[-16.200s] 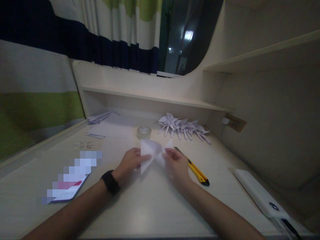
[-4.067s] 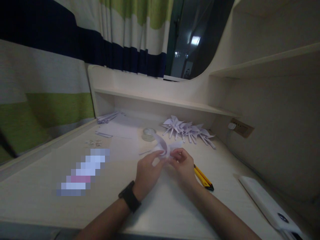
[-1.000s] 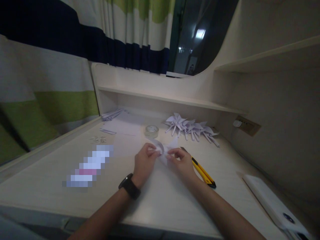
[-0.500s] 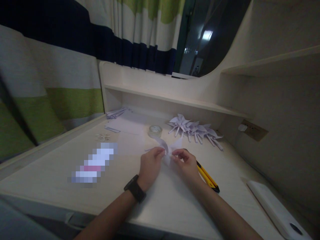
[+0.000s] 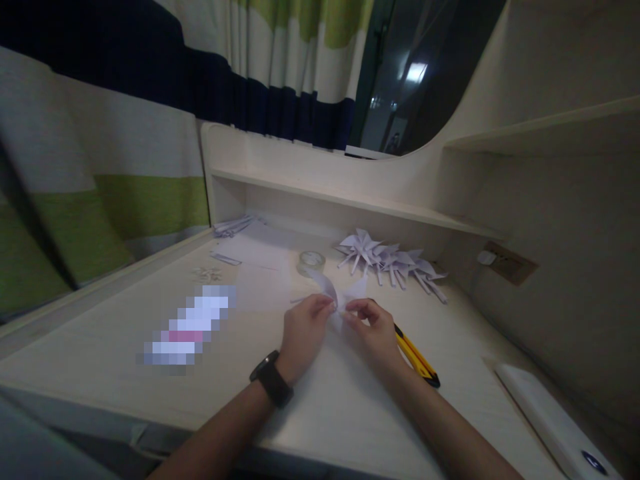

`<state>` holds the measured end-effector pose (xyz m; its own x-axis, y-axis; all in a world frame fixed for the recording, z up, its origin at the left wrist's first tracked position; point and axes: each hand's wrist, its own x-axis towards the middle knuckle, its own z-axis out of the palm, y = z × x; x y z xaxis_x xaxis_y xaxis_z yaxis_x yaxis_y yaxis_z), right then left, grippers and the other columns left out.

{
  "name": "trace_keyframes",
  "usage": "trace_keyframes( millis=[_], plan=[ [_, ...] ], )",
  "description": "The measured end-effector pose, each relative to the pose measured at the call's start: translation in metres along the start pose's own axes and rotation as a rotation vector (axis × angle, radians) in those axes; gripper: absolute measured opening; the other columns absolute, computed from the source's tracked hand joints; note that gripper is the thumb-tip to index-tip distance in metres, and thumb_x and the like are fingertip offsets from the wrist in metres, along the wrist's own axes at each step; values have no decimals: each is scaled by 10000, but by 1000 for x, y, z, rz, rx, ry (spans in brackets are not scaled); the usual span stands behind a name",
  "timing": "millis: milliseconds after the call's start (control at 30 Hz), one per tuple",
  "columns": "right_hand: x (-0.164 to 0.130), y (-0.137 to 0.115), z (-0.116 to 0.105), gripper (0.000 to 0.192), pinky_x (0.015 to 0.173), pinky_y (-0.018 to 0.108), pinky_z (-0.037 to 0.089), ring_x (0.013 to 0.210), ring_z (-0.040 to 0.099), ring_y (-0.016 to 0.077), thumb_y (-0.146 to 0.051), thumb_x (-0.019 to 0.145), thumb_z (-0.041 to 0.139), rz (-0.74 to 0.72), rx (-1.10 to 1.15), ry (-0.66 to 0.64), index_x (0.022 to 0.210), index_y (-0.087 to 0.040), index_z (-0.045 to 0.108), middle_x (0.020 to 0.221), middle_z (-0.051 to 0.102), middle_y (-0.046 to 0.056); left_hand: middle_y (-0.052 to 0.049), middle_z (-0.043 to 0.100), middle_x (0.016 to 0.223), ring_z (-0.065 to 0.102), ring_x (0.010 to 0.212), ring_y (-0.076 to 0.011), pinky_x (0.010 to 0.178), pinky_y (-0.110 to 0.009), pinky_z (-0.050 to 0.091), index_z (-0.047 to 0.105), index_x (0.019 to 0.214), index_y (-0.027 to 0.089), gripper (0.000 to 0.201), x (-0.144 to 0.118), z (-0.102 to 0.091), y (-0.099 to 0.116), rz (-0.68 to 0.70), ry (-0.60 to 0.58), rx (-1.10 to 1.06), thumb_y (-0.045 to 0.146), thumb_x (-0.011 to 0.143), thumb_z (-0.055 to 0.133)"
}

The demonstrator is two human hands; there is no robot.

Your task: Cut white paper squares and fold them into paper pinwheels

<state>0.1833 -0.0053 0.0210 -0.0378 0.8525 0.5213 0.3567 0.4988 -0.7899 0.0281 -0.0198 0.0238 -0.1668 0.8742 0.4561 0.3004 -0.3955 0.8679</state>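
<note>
Above the desk's middle, my left hand (image 5: 304, 330) pinches the centre of a white paper pinwheel (image 5: 356, 289) between thumb and fingertips. Its curved blades stick up between my hands. My right hand (image 5: 376, 330) is closed in a pinch at the right side of the same centre, fingertips close to those of the left. What exactly lies at the fingertips is too small to make out. Just beyond the paper lies a clear tape roll (image 5: 311, 262). A yellow utility knife (image 5: 418, 359) rests beside my right wrist, partly behind the hand.
Several paper pinwheels on sticks (image 5: 369, 249) lie at the back right. Paper sheets (image 5: 260, 248), rolled paper sticks (image 5: 233, 227) and small scraps (image 5: 207, 274) sit at the left. A pixelated object (image 5: 193, 327) lies front left, a white device (image 5: 550, 417) at right.
My left fingertips have shifted slightly right, closer to the right ones at the pinwheel's centre. The left blade stands a little differently curled. Other things stay in place.
</note>
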Motion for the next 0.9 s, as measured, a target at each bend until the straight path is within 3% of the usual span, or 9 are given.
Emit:
trace_keyframes(
  millis=[167, 533, 700, 900],
  plan=[
    [0, -1, 1, 155, 596, 266, 411, 607, 511, 140, -311, 678, 726, 48, 71, -26, 778, -204, 674, 733, 661, 14, -35, 733, 827, 693, 774, -192, 722, -300, 534, 685, 848, 197, 108, 0, 0, 0, -34, -16, -14, 224, 796, 595],
    [0, 2, 5, 292, 571, 268, 476, 656, 620, 173, -362, 574, 809, 272, 383, -15, 765, -198, 662, 767, 689, 36, -38, 736, 849, 695, 790, -197, 738, -309, 538, 691, 866, 201, 116, -2, 0, -1, -18, -16, -19, 211, 785, 608],
    [0, 3, 5, 296, 553, 269, 470, 646, 615, 175, -368, 579, 806, 276, 370, 6, 772, -197, 661, 765, 690, 43, -36, 732, 872, 689, 816, -191, 765, -312, 532, 685, 877, 203, 122, -2, 3, -1, -2, -25, -20, 225, 803, 591],
    [-2, -3, 6, 232, 560, 269, 454, 640, 607, 173, -339, 619, 773, 183, 218, 50, 752, -186, 657, 751, 690, 42, -40, 732, 862, 689, 809, -194, 765, -314, 534, 690, 848, 194, 120, -2, 7, -1, -7, 11, -26, 231, 801, 586]
  ],
)
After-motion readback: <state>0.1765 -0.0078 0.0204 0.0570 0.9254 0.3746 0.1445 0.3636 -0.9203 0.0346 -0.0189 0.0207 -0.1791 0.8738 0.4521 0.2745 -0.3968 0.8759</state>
